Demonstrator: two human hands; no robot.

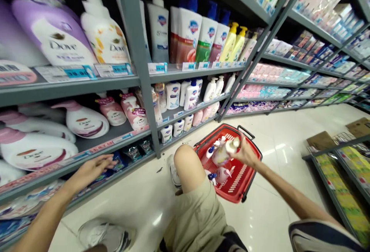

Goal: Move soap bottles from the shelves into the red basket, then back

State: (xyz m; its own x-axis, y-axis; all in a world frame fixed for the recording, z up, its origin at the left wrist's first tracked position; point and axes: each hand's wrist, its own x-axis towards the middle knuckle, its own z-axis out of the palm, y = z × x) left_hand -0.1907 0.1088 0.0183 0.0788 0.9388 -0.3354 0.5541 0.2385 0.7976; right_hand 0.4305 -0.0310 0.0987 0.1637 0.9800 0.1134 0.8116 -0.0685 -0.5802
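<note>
Right hand: at centre right of the frame, fingers closed around a pink bottle with a white cap. The bottle is held tilted, directly above the red basket. The basket stands on the floor at lower centre, just right of the bent knee, and holds several smaller bottles.

Left hand: at lower left, fingers extended and slack, gripping nothing. It lies at the front edge of the lower shelf, just below a row of white and pink pump bottles.

Upper left of the frame: large purple and white bottles. Top centre: blue-capped bottles.
</note>
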